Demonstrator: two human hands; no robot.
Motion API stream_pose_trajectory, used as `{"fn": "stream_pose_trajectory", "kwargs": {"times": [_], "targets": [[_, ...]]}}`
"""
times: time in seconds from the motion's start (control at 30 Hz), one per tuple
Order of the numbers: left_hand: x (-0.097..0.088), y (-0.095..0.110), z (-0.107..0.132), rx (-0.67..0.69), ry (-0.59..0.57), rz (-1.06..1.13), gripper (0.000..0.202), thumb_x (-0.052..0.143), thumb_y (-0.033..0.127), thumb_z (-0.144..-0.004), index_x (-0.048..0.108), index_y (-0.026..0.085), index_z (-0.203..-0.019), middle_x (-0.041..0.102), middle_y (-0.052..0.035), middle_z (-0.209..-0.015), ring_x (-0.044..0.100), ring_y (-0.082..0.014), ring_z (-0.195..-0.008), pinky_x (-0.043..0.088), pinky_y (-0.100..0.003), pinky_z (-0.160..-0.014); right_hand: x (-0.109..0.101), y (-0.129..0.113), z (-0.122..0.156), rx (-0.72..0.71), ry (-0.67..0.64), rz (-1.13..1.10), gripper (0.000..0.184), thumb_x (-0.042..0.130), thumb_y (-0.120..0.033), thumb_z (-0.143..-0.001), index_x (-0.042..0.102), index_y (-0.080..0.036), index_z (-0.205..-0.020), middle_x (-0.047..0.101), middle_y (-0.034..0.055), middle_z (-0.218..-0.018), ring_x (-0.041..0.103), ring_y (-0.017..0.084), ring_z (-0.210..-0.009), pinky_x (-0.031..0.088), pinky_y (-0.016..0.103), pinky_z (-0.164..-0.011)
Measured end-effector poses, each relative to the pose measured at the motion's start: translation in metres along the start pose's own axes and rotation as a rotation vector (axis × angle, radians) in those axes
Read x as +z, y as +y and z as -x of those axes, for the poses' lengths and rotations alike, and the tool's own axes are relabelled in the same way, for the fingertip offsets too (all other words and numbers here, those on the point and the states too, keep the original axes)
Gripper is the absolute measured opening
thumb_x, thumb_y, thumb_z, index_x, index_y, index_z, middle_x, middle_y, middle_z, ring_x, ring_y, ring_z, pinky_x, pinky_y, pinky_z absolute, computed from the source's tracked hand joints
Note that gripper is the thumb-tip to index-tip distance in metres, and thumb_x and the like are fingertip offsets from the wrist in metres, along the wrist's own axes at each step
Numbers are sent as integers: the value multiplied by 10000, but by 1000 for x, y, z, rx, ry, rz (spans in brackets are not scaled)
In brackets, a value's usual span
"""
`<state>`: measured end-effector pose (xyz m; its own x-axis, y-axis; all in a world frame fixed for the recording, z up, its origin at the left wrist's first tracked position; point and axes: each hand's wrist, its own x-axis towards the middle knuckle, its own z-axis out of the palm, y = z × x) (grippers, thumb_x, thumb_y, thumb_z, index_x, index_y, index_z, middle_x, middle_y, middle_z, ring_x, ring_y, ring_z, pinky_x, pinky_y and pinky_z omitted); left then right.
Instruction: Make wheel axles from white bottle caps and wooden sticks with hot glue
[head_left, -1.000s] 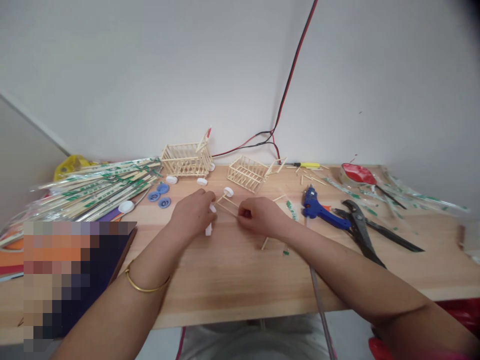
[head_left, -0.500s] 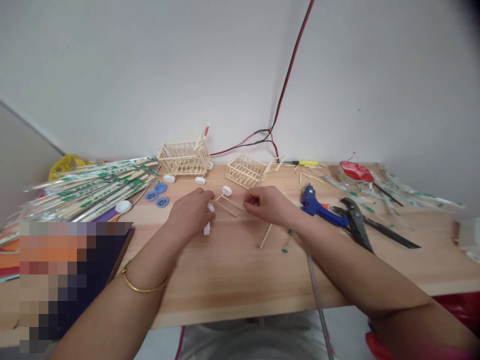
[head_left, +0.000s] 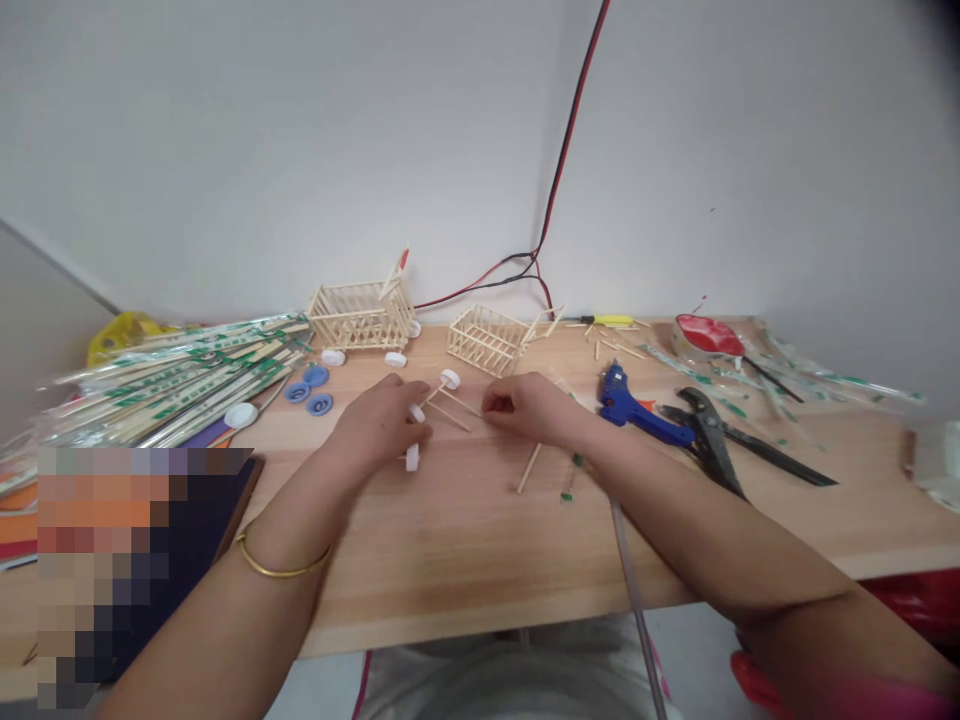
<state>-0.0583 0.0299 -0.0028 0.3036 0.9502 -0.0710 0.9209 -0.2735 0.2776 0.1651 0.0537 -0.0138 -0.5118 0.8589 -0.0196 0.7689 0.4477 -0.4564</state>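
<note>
My left hand (head_left: 379, 422) rests on the wooden table (head_left: 465, 560), fingers curled around a small frame of thin sticks with white cap wheels (head_left: 442, 400); one white wheel (head_left: 412, 457) pokes out below the hand. My right hand (head_left: 529, 408) is curled just right of that frame, fingertips pinched at the end of a stick. A loose stick (head_left: 529, 467) lies below the right hand. Two small stick baskets stand behind: one with wheels (head_left: 358, 314) and one tilted (head_left: 486, 339).
Wrapped chopstick packets (head_left: 172, 375) pile up at the left with blue caps (head_left: 309, 388) and a white cap (head_left: 240, 414). A blue glue gun (head_left: 637, 408), black pliers (head_left: 712, 440), a red tape roll (head_left: 705, 335) and stick offcuts lie at the right. Red-black cables (head_left: 555, 200) hang down the wall.
My right hand has shifted slightly up and right along the stick frame, uncovering the loose stick below it. The left hand stays on the frame.
</note>
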Motion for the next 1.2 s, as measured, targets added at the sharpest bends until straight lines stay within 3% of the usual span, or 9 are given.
{"fn": "stream_pose_trajectory", "kwargs": {"times": [0.33,0.63,1.2], "targets": [[3,-5,-2,-1,-20,75,448,611,309,-679,603,295,-1127,522,-23,-873,565,-175,-789,440,-271,-743,7,3,-3,-20,8,4,131,557,-221,-735,680,-179,-726,656,12,-672,520,105,-592,318,206,-543],[0,-2,0,5,-42,66,372,594,289,-677,622,275,-1048,536,-20,-853,565,-182,-795,435,-270,-744,5,-6,-1,13,5,23,133,545,-198,-716,673,-166,-699,667,25,-680,535,115,-601,342,209,-560],[0,-1,0,29,-21,29,369,561,237,-702,620,270,-1065,539,-28,-853,567,-175,-794,430,-256,-730,8,-5,-3,21,21,41,124,550,-201,-717,669,-167,-706,671,29,-702,536,112,-606,343,206,-560]]}}
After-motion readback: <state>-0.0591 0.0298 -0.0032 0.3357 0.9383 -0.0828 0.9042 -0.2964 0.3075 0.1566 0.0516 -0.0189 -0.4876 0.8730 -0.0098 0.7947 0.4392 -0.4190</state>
